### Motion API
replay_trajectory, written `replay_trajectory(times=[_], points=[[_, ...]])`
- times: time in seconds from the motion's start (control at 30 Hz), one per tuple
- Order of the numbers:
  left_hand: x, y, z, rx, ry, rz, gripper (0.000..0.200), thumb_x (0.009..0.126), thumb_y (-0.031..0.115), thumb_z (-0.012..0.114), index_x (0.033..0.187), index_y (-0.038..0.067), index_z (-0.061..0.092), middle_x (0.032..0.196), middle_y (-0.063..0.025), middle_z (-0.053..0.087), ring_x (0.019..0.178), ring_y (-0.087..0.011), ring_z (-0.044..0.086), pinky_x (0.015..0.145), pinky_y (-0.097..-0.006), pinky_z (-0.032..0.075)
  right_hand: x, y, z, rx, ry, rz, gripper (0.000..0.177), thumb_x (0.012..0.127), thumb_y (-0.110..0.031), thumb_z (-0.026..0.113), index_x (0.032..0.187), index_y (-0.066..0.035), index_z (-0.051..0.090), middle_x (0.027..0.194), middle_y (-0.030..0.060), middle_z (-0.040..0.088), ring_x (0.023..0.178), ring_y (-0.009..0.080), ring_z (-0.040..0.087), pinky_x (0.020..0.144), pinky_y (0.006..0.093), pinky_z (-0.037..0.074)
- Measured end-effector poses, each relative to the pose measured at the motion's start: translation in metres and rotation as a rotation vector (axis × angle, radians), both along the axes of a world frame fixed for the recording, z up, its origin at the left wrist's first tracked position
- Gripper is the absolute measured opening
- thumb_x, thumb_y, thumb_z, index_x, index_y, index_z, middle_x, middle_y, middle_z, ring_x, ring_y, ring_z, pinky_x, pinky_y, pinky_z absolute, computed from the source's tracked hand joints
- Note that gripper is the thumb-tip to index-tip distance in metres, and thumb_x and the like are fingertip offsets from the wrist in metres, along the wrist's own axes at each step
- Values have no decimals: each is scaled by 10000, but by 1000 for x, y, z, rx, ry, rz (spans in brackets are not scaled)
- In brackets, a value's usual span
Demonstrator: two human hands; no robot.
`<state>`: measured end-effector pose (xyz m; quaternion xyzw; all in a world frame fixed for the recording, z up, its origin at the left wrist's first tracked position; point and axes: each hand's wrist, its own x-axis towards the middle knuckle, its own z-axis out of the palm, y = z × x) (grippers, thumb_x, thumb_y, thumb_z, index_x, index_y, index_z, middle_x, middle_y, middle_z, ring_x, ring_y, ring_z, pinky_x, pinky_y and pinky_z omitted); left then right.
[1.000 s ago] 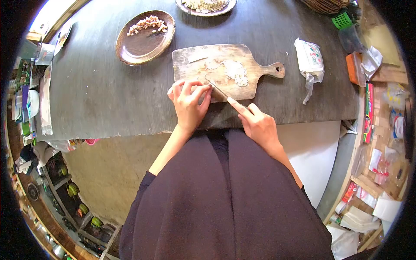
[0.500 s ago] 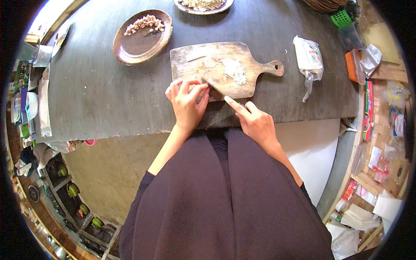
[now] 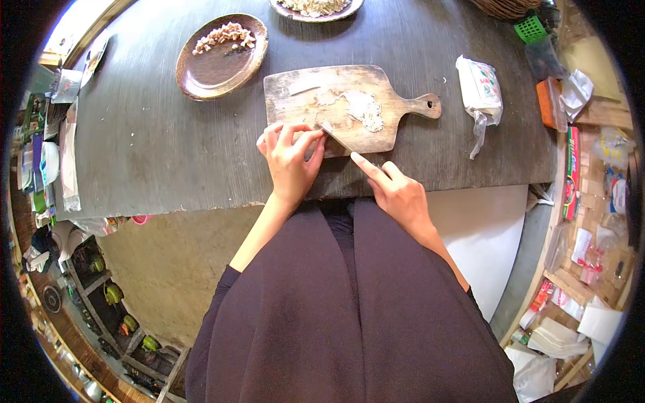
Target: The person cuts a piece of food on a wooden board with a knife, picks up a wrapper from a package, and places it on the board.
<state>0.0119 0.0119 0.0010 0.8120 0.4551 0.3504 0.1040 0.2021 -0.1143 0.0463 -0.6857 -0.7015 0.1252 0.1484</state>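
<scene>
Nearest the camera is the person's dark skirt [image 3: 349,302], which fills the lower frame up to the tabletop's [image 3: 148,134] near edge. Just above it, the right hand [image 3: 398,193] has its grip closed round the handle of a knife [image 3: 338,139]. The forefinger lies straight along the back of the blade, and the handle itself is mostly hidden in the palm. The blade slants up and left onto the near edge of the board [image 3: 302,101]. The left hand [image 3: 290,161] is just left of the blade, its fingers bent and the tips pressing at the board's near edge against the blade's side. Whether this grip pins anything under the fingertips cannot be told. Farther in on the board, near its middle, lies a pale chopped heap [image 3: 366,111]. The board's handle, with its hole, points right. Right of it and apart lies a white packet [image 3: 478,84]. Beyond the board to the left sits a brown plate [image 3: 208,70] with cut pieces [image 3: 225,35] at its far side. A second plate [image 3: 352,10] is cut off by the top edge.
</scene>
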Motion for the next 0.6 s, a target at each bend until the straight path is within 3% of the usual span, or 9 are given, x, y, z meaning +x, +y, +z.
replay_trajectory(times=[0.6], points=[[0,-1,-3,7,-2,8,198,754,163,845,935,197,771,1044,20,689,1118,-292,547,988,-451,352,-6,3,0,17,-29,-33,588,953,-173,650,1493,-368,524,824,84,558,595,270,654,548,407,565]])
